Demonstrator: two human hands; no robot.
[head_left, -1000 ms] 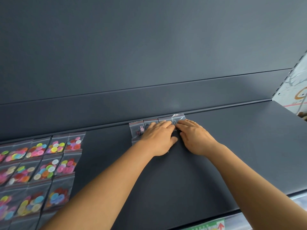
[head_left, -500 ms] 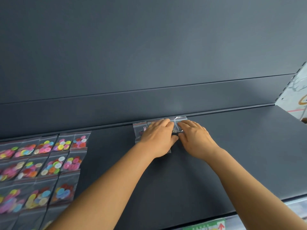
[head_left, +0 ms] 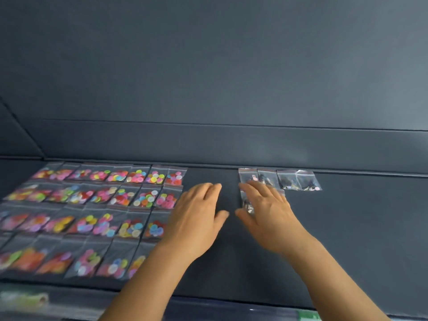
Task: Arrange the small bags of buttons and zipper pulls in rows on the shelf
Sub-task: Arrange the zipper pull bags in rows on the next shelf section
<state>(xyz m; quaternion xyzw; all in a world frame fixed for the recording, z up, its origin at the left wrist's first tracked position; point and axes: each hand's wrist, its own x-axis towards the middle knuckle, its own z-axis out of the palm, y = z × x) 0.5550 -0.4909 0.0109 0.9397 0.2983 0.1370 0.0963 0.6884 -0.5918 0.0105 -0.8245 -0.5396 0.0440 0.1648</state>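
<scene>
Flanking both slack hands (head_left: 196, 218) (head_left: 268, 214), button bags (head_left: 148, 198) left, zipper-pull bags (head_left: 298, 180) right, grip released.

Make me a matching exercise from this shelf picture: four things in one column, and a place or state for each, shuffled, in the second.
Things
1. button bags
2. zipper pull bags
3. left hand
4. right hand

Places or states
A. a short row at the back edge of the shelf, to the right
B. open, over the bare gap between the two groups of bags
C. several rows filling the left of the shelf, full of bright colours
D. open, fingers spread over a bag in front of the short row

Pairs: 1-C, 2-A, 3-B, 4-D
</scene>
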